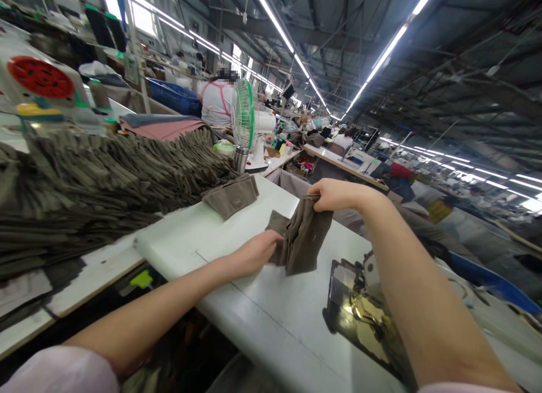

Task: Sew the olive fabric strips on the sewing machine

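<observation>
Several brown-grey fabric pieces (308, 240) stand bunched together over the white sewing table (237, 252). My right hand (328, 195) pinches their top edge from the right. On their left side, my left hand (265, 249) is closed on the edge of a piece of the same fabric (277, 223). Farther back on the table lies another small pile of these fabric pieces (234, 196), with a short light mark on its top face. Fingertips of both hands are partly hidden by the cloth.
A long heap of folded brown-grey pieces (105, 178) fills the left. A sewing machine's metal plate (359, 308) lies right, below my forearm. A green-rimmed fan (245, 116) and a steel flask (241, 160) stand at the back; a person (218, 102) sits beyond.
</observation>
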`<state>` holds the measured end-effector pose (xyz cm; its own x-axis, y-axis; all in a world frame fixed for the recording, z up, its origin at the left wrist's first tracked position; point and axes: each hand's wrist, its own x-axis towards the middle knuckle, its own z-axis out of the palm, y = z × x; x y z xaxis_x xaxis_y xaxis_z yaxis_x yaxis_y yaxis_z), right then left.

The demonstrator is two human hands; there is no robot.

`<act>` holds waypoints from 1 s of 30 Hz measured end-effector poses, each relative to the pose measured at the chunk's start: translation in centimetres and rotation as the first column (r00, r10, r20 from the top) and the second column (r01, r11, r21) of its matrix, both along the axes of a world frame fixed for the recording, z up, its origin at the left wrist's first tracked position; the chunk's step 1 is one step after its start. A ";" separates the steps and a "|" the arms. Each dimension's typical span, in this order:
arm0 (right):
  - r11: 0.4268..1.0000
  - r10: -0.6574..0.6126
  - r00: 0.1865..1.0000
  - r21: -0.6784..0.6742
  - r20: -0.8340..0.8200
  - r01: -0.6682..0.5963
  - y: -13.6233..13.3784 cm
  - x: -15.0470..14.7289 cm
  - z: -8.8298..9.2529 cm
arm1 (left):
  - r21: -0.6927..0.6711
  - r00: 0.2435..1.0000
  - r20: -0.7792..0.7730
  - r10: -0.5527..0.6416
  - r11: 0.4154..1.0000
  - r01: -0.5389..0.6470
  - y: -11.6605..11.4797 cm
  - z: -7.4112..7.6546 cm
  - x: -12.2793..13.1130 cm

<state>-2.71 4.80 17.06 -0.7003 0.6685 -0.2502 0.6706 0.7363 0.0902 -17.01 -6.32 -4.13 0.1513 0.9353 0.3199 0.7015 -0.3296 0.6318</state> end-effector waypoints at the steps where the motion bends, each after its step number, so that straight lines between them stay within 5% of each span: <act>1: 0.999 0.022 1.000 -0.027 -0.023 -0.022 -0.3 0.0 0.4 | -0.029 0.982 0.189 -0.001 1.000 0.006 -0.5 0.3 -0.2; 4: 0.995 0.040 0.997 -0.086 -0.073 -0.046 -0.3 -0.5 0.4 | -0.136 0.747 0.660 -0.085 0.964 0.230 -1.9 1.4 0.1; 7: 0.993 -0.004 0.998 -0.120 -0.059 -0.003 1.1 -1.3 -1.7 | -0.237 0.623 0.782 0.007 0.928 0.287 -2.9 1.6 1.3; 10: 0.989 -0.055 0.998 -0.137 -0.025 0.051 3.0 -2.4 -5.3 | -0.353 0.751 0.621 0.223 0.935 0.014 -2.8 0.7 2.2; 14: 0.989 -0.104 0.993 -0.109 -0.062 0.096 4.7 -4.0 -10.5 | -0.289 0.927 0.107 0.359 0.904 -0.317 -1.7 0.0 2.2; 17: 0.988 -0.114 0.986 -0.115 -0.119 0.100 5.0 -5.0 -13.7 | -0.306 0.899 -0.233 0.371 0.849 -0.430 -1.3 0.5 2.0; 22: 0.969 -0.169 0.968 -0.209 -0.183 0.130 5.6 -5.1 -16.4 | -0.258 0.864 -0.305 0.402 0.838 -0.481 -1.4 0.8 1.9; 25: 0.944 -0.211 0.950 -0.299 -0.231 0.137 6.4 -4.4 -15.7 | -0.196 0.878 -0.155 0.454 0.857 -0.478 -1.1 0.0 1.1; 30: 0.923 -0.258 0.868 -0.375 -0.425 0.090 7.7 -3.7 -13.1 | -0.268 0.818 0.429 0.383 0.919 -0.289 0.2 -0.8 -1.1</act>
